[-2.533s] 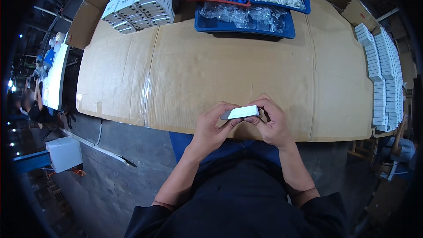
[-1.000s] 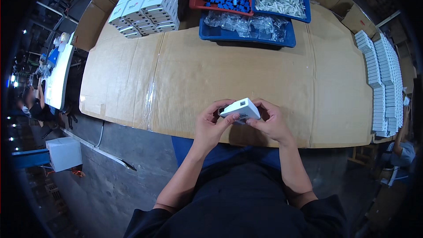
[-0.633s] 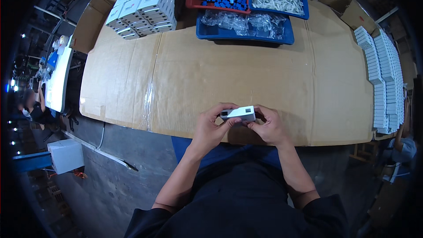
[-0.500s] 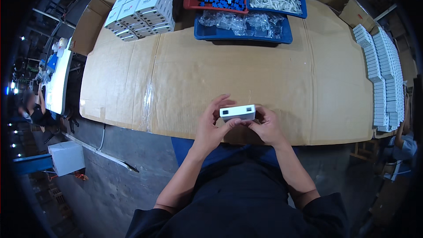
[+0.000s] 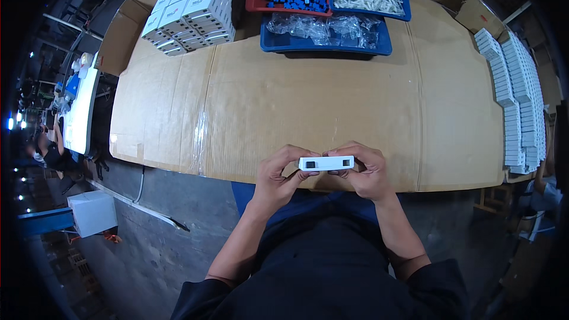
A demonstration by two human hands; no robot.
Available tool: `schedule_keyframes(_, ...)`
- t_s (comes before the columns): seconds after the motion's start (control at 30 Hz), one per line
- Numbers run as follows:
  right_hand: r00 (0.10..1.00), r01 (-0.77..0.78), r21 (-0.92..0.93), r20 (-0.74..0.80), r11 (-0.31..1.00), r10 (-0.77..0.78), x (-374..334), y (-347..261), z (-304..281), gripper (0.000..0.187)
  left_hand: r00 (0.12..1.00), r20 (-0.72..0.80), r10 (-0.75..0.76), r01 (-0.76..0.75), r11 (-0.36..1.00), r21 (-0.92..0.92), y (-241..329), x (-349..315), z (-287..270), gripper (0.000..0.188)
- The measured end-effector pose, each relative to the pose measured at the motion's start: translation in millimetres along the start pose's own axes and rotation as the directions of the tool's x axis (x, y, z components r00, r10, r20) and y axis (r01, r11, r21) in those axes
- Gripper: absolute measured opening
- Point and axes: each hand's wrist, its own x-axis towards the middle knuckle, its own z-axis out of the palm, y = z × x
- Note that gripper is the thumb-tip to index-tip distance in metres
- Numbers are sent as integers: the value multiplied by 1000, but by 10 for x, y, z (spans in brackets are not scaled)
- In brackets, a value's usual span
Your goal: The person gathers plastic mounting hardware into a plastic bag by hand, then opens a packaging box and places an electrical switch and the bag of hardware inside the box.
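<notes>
Between my two hands, over the near edge of the table, I hold a small white box point(image 5: 326, 163). One narrow side of it faces up toward me, with a dark square opening near each end. My left hand point(image 5: 277, 175) grips its left end, thumb below and fingers along the far side. At the right end my right hand point(image 5: 367, 172) pinches it in a like way, fingers curled round the edge. The broad faces of the box are mostly hidden from me.
Brown cardboard point(image 5: 308, 101) covers the table. At the back stand stacked white boxes point(image 5: 201, 6), a red tray point(image 5: 256, 3) of blue parts, a blue tray point(image 5: 406, 9) of white pieces, and another blue tray point(image 5: 278, 44) of clear plastic. Stacks of white pieces point(image 5: 515, 101) line the right.
The white box has come slightly nearer to me and turned level, its slotted side now squarely in view. Both hands moved with it and shifted their hold toward its ends.
</notes>
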Motion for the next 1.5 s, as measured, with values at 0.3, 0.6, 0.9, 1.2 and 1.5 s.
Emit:
schedule_keyframes(0.3, 986, -168, 416, 81, 894, 147, -6, 88, -213, 33, 994, -70, -87, 54, 921, -386, -85, 113, 123, 52)
schedule_keyframes(0.6, 975, -216, 450, 49, 867, 217, 20, 122, -80, 51, 684, 626, -374, 645, -91, -759, -477, -146, 183, 50)
schedule_keyframes(0.9, 905, -356, 399, -76, 845, 418, -99, 38, 2, 49, 723, 471, -506, 241, -454, -858, -398, 8, 194, 33)
schedule_keyframes(1.2, 923, -297, 347, -133, 890, 360, -81, -5, 31, 41, 740, 232, -631, 271, -36, -962, -315, 43, 235, 38)
schedule_keyframes(1.5, 962, -249, 90, -91, 964, 257, -163, -158, 206, 76, 936, -212, -279, 144, 858, -494, -269, -135, 445, 23)
